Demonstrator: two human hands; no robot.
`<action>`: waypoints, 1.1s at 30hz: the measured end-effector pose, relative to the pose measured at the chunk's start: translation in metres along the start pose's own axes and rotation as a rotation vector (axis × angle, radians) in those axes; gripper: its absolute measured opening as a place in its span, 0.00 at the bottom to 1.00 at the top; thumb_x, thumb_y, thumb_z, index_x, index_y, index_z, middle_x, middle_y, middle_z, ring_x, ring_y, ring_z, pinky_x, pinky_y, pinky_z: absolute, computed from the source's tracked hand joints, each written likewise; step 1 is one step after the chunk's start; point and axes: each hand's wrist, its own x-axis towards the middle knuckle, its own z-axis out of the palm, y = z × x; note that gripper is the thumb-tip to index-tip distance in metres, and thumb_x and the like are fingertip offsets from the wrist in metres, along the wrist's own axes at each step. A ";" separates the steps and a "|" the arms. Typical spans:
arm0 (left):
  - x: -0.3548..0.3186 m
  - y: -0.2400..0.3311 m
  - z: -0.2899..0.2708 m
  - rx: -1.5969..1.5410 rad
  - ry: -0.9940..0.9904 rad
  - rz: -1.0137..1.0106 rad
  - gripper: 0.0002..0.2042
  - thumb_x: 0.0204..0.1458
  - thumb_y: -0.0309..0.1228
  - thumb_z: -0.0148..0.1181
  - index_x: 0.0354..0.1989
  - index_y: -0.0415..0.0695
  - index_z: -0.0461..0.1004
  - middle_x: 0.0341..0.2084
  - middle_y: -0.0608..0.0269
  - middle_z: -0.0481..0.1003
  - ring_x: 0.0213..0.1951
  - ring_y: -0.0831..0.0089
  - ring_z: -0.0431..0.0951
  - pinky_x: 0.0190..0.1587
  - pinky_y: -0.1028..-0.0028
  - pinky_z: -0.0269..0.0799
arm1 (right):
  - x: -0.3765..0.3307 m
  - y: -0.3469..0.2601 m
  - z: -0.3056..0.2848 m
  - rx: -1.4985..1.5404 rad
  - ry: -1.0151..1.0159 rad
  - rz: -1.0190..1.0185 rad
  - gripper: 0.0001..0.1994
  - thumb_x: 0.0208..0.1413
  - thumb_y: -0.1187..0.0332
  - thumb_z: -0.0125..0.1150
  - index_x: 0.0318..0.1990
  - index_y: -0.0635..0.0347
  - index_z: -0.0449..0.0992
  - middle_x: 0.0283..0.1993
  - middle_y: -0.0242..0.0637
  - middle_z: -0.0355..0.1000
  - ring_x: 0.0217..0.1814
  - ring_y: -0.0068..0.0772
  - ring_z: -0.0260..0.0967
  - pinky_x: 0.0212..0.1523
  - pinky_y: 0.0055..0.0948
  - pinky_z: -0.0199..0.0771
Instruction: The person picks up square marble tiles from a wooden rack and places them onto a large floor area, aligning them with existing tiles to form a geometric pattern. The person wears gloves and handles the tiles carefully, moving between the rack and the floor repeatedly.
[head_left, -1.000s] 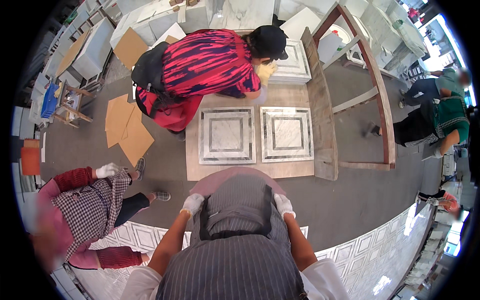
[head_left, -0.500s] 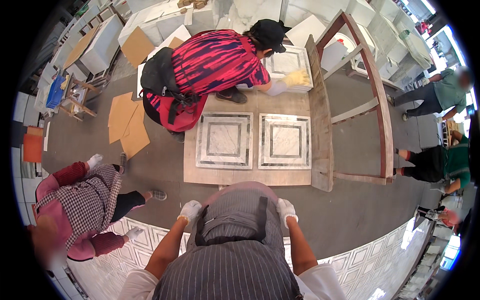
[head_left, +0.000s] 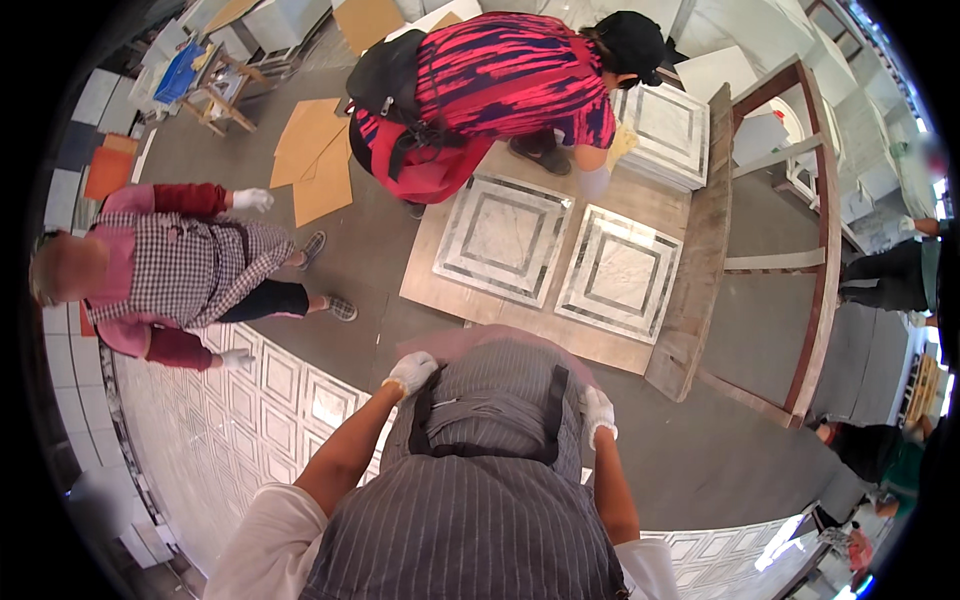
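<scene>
My left hand (head_left: pixel 412 373), in a white knit glove, is beside the left edge of my grey pinstriped apron (head_left: pixel 480 500). Its fingers curl in against the cloth, and their tips are hidden. At the apron's other edge is my right hand (head_left: pixel 599 412), gloved the same way, with fingers bent; whatever it holds, if anything, cannot be made out. Ahead, two square marble tiles with grey frame patterns, a left one (head_left: pixel 504 238) and a right one (head_left: pixel 620 272), lie flat on a wooden board (head_left: pixel 425 275). Neither hand touches them.
A person in a red-striped shirt (head_left: pixel 510 75) bends over stacked tiles (head_left: pixel 665 135). A wooden frame (head_left: pixel 828 250) stands right of the board. Another person in a checked apron (head_left: pixel 190 260) is at left, near cardboard sheets (head_left: pixel 315 160). Patterned tiling (head_left: pixel 270 400) covers the floor behind.
My view has turned, so the board and tiles appear tilted and further right. The bending person's gloved arm has drawn back from the tile stack's top. My hands stay by the apron.
</scene>
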 end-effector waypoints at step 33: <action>0.213 -0.050 0.048 0.092 0.119 -0.122 0.19 0.50 0.40 0.56 0.49 0.44 0.72 0.47 0.49 0.73 0.50 0.53 0.73 0.52 0.62 0.68 | 0.168 -0.039 0.128 -0.557 -0.002 -0.121 0.26 0.59 0.55 0.49 0.60 0.60 0.65 0.61 0.47 0.65 0.62 0.43 0.63 0.61 0.33 0.61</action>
